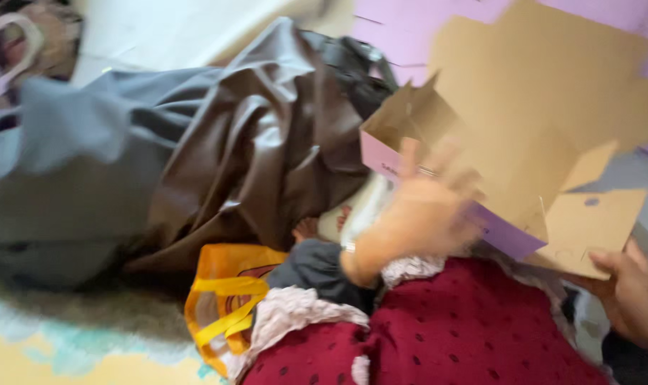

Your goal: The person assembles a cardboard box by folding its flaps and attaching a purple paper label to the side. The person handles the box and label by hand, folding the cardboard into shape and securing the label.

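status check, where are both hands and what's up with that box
Left hand blurred, open, against the open purple-sided cardboard box. Right hand grips a box flap. Brown leather coat heaped left of the box, orange bag below.

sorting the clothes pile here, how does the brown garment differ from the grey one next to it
The brown garment is glossy, catching light along its folds; the grey garment looks matte. The brown garment is heaped in deep, bunched folds, while the grey garment lies flatter and more spread out. The brown garment sits nearer the cardboard box; the grey garment lies further left. Both are crumpled, unfolded and touch each other.
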### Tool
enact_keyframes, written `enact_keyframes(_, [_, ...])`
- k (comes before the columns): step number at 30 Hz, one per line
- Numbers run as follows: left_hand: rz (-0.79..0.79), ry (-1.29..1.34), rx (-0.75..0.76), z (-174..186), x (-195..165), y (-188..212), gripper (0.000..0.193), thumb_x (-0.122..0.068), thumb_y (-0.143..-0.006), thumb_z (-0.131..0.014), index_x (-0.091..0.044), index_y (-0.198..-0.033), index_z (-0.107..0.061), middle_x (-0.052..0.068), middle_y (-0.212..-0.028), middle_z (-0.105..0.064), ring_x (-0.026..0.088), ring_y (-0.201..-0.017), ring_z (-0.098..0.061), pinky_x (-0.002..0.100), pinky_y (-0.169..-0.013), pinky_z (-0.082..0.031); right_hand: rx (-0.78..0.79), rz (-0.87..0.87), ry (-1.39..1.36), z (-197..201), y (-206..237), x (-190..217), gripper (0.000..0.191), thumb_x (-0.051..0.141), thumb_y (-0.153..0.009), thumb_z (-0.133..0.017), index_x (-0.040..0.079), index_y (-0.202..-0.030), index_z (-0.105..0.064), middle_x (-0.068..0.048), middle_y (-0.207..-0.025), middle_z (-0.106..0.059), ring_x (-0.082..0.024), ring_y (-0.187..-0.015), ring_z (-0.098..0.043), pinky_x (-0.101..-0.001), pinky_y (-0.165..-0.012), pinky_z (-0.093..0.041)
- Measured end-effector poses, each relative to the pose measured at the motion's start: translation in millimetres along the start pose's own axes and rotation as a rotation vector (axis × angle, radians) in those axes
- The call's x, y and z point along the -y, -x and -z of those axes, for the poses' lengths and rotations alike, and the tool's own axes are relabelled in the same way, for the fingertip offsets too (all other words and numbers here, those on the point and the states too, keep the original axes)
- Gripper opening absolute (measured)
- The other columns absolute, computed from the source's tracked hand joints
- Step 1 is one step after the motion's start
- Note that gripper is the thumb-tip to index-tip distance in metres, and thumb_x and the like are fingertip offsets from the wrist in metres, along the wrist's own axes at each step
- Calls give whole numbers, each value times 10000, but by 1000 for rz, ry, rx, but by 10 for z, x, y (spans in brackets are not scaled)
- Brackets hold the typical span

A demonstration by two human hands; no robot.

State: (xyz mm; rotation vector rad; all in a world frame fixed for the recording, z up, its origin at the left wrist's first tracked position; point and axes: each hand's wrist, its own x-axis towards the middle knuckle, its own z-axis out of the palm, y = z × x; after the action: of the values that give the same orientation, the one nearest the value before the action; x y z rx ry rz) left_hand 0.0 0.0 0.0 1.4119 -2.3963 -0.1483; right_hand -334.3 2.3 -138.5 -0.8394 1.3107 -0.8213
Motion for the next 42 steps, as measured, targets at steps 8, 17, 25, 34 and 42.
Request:
enact_keyframes(8, [54, 64, -58, -593, -336, -22, 222, -335, -835, -636, -143, -783, -735, 79, -768, -731, 333, -819, -741, 709, -1199, -314, 145, 107, 170, -436, 18, 182, 654, 226, -1049, -510, 54, -1635, -278, -228, -1469, -516, -365, -1233, -599, -535, -905, -517])
enact_keyframes(17, [122, 260, -327, -526, -373, 152, 130, -256, -809, -637, -132, -773, -657, 43, -704, -683, 261, -709, -706, 564, -1132, -396, -34, 658, 913, -564, 232, 564, 1016, 76, -672, -907, -98, -1523, -381, -321, -1510, -453, -394, -1167, -616, -478, -907, -543])
enact_keyframes(25, [88, 362, -554, -258, -367, 214, 161, -205, -816, -669, -134, -701, -581, 13, -665, -577, 184, -699, -645, 451, -1115, -405, 132, 838, 734, -276, -125, 158, 596, 106, -783, -884, -3, -1228, -502, -172, -1372, -508, -232, -1090, -658, -314, -990, -589])
enact_keyframes(34, [-68, 449, -777, -134, -335, 157, 145, -175, -810, -682, -137, -754, -555, -6, -691, -524, 165, -715, -577, 372, -1094, -400, -44, 740, 721, -73, -25, -227, 472, 96, -852, -868, 3, -1176, -537, -169, -1128, -612, -213, -990, -681, -300, -922, -582])
enact_keyframes(42, [154, 327, -523, -313, -426, 161, 212, -289, -781, -707, -143, -925, -650, -7, -839, -654, 229, -956, -649, 601, -1145, -306, -95, 652, 766, -130, 132, -166, 400, 69, -890, -852, -7, -1167, -574, -187, -962, -688, -216, -874, -715, -304, -826, -576])
